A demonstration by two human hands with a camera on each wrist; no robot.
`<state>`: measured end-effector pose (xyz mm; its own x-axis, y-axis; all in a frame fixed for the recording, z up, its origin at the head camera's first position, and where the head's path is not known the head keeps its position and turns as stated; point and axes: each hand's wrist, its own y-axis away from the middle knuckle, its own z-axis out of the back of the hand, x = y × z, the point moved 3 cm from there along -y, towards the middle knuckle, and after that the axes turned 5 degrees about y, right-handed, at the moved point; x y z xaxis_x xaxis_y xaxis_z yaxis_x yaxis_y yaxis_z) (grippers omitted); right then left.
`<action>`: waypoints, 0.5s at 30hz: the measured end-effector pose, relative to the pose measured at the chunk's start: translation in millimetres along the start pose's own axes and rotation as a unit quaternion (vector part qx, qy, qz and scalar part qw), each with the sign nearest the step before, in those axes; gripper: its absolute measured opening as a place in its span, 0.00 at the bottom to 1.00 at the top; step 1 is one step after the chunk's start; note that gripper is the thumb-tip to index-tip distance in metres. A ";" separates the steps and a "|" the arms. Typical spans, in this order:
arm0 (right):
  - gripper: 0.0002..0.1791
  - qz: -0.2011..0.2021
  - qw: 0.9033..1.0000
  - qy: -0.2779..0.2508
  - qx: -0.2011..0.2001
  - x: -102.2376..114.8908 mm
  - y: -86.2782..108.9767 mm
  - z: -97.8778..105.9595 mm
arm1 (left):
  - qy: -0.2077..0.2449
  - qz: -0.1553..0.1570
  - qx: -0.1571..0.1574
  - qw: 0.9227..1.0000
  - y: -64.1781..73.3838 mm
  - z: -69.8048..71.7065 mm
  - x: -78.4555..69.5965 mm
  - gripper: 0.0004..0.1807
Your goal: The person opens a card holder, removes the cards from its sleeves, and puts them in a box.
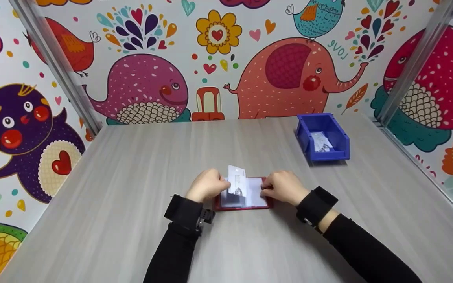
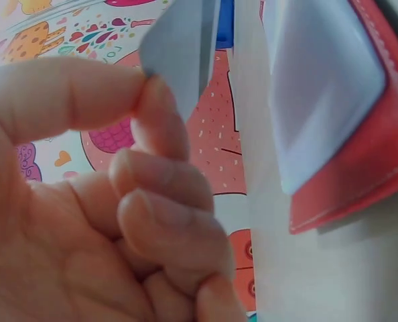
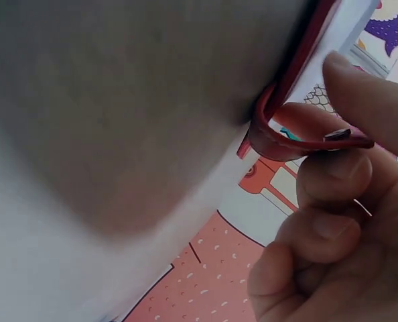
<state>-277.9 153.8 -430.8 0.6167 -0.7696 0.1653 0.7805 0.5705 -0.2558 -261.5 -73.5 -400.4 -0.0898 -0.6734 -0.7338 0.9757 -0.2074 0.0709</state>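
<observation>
In the head view, a red card holder (image 1: 246, 208) lies spread on the table with pale clear sleeves (image 1: 255, 192) inside. My left hand (image 1: 208, 184) pinches a white card (image 1: 236, 179) by its edge, tilted upright over the holder. Thumb and index finger meet on that card (image 2: 182, 60) in the left wrist view; the holder's stitched red corner (image 2: 360, 174) is beside them, apart from the hand. My right hand (image 1: 285, 186) grips the holder's right side. Up close, a red strap (image 3: 279, 144) with a dark snap runs between its thumb and fingers.
A blue bin (image 1: 330, 155) stands at the back right of the wood-grain table (image 1: 140, 165), with white cards (image 1: 321, 140) inside. Walls printed with cartoon animals (image 1: 289, 82) and metal posts (image 1: 59, 67) border the table. Each wrist wears a black band (image 1: 317, 204).
</observation>
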 end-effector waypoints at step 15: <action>0.09 -0.006 0.986 -0.161 -0.040 11.9 -1.8 13.4 | 0.062 -0.054 -0.037 0.996 2.4 -2.4 -13.3 0.24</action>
<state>-270.6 147.4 -415.7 0.6180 -0.6384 0.4588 0.7854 0.5277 -0.3237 -257.5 -63.3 -392.0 -0.1730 -0.5558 -0.8131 0.9742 -0.2179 -0.0583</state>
